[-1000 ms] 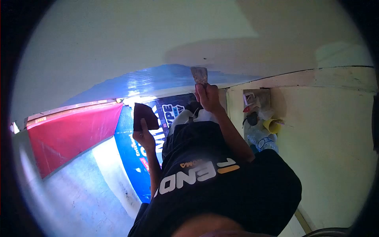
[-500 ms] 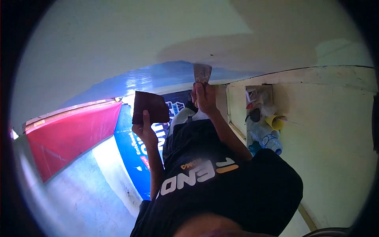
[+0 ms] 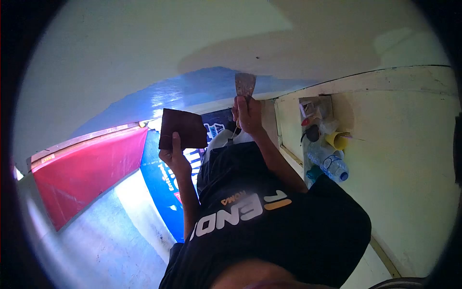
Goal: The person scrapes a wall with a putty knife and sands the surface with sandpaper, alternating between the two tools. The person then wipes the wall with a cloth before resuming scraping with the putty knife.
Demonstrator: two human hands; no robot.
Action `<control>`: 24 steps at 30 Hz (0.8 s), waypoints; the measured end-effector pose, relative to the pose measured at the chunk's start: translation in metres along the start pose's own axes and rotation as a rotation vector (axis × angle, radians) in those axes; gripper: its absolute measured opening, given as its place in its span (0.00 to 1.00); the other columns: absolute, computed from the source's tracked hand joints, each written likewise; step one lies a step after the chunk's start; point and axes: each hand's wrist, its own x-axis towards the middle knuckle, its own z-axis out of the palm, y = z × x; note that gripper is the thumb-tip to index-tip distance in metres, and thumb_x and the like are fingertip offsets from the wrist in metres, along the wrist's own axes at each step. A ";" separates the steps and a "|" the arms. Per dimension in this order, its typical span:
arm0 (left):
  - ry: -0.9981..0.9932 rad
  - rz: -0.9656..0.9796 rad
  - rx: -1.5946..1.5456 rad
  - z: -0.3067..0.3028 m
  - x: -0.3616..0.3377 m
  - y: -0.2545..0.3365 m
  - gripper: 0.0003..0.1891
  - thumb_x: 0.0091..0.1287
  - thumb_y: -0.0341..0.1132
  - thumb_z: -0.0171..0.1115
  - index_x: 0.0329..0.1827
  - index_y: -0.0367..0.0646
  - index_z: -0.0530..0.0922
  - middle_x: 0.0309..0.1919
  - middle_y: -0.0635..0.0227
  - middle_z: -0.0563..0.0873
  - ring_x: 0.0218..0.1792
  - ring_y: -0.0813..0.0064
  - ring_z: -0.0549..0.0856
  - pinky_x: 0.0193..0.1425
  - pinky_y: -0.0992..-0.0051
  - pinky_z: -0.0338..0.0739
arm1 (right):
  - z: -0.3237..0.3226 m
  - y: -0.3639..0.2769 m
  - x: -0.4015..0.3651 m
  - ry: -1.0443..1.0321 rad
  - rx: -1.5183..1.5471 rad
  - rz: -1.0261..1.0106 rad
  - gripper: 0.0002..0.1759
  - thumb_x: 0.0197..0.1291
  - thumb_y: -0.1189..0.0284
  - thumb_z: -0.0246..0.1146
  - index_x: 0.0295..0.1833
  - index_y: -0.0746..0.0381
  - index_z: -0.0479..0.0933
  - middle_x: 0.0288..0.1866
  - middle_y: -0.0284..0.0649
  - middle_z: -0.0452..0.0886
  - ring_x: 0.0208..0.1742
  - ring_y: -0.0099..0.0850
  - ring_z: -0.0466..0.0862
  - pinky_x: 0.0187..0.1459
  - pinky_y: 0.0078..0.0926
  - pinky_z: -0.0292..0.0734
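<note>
My left hand (image 3: pixel 175 155) is closed on a square dark brown sheet (image 3: pixel 184 130), its thumb lying over the front face. In my right hand (image 3: pixel 249 115) is a putty knife (image 3: pixel 245 85) with a stained, flared blade that points at the wall (image 3: pixel 159 45). The blade tip lies over the blue painted band (image 3: pixel 199 85) of that wall; whether it touches cannot be made out. My right fingers wrap around the handle and hide most of it.
To the right, a small shelf (image 3: pixel 326 102) holds a plastic bottle (image 3: pixel 332 166), a yellow cup (image 3: pixel 338 140) and several small things. A red panel (image 3: pixel 91 168) stands at the left, beside a blue printed banner (image 3: pixel 161 197). A pale wall (image 3: pixel 404 159) rises at far right.
The view has shifted slightly, and the wall and shelf sit a little differently in it. My right hand and the putty knife appear slightly higher. Both hands keep their holds.
</note>
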 end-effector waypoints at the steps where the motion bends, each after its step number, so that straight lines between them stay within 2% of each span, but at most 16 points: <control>1: 0.005 -0.003 -0.009 0.002 0.000 0.003 0.10 0.68 0.34 0.64 0.42 0.34 0.82 0.33 0.67 0.86 0.34 0.80 0.84 0.40 0.77 0.79 | -0.002 0.005 -0.001 0.013 -0.014 0.014 0.24 0.74 0.62 0.50 0.24 0.63 0.69 0.12 0.31 0.69 0.13 0.18 0.71 0.16 0.21 0.64; 5: 0.040 -0.016 -0.035 0.003 0.002 0.003 0.10 0.68 0.34 0.64 0.42 0.34 0.82 0.33 0.67 0.85 0.34 0.81 0.83 0.39 0.78 0.78 | 0.000 -0.018 0.004 -0.046 -0.082 -0.061 0.21 0.75 0.62 0.49 0.28 0.61 0.69 0.16 0.30 0.67 0.14 0.20 0.70 0.16 0.22 0.64; 8: 0.007 -0.010 -0.015 0.001 -0.001 0.002 0.10 0.68 0.34 0.64 0.43 0.34 0.82 0.33 0.67 0.85 0.34 0.80 0.83 0.40 0.78 0.79 | 0.000 0.003 0.001 -0.021 0.002 -0.007 0.22 0.74 0.62 0.49 0.26 0.61 0.69 0.15 0.31 0.68 0.14 0.20 0.70 0.16 0.23 0.64; 11: -0.005 0.016 -0.025 0.004 0.003 0.006 0.11 0.69 0.35 0.63 0.44 0.33 0.82 0.34 0.66 0.86 0.35 0.79 0.83 0.41 0.77 0.79 | -0.004 0.003 0.004 -0.011 -0.047 0.004 0.23 0.73 0.64 0.50 0.23 0.62 0.69 0.11 0.31 0.69 0.12 0.20 0.71 0.16 0.23 0.65; 14: 0.020 -0.046 -0.013 -0.002 0.001 -0.001 0.12 0.69 0.35 0.63 0.45 0.33 0.82 0.35 0.66 0.86 0.37 0.77 0.84 0.41 0.76 0.79 | 0.007 -0.040 0.011 -0.005 -0.089 -0.092 0.23 0.73 0.64 0.50 0.23 0.62 0.69 0.11 0.31 0.69 0.12 0.20 0.71 0.16 0.23 0.65; 17: -0.034 -0.004 -0.032 -0.003 0.002 0.003 0.12 0.69 0.34 0.63 0.45 0.32 0.81 0.36 0.65 0.86 0.38 0.76 0.84 0.42 0.75 0.79 | 0.000 -0.004 0.006 -0.001 -0.150 -0.049 0.23 0.73 0.65 0.51 0.23 0.63 0.69 0.11 0.31 0.69 0.12 0.19 0.71 0.16 0.23 0.65; 20: -0.026 0.020 -0.054 0.003 0.008 0.010 0.12 0.69 0.34 0.64 0.45 0.32 0.81 0.36 0.64 0.86 0.38 0.77 0.84 0.41 0.75 0.79 | 0.004 -0.013 0.005 -0.018 0.006 -0.025 0.22 0.73 0.65 0.51 0.23 0.63 0.69 0.11 0.31 0.69 0.12 0.20 0.71 0.16 0.23 0.65; 24: -0.039 0.011 -0.065 0.003 0.008 0.010 0.12 0.69 0.33 0.63 0.46 0.31 0.81 0.37 0.63 0.86 0.37 0.76 0.84 0.41 0.75 0.80 | 0.002 -0.009 0.003 0.013 -0.059 -0.019 0.22 0.73 0.65 0.51 0.24 0.63 0.70 0.11 0.31 0.69 0.12 0.19 0.71 0.16 0.22 0.65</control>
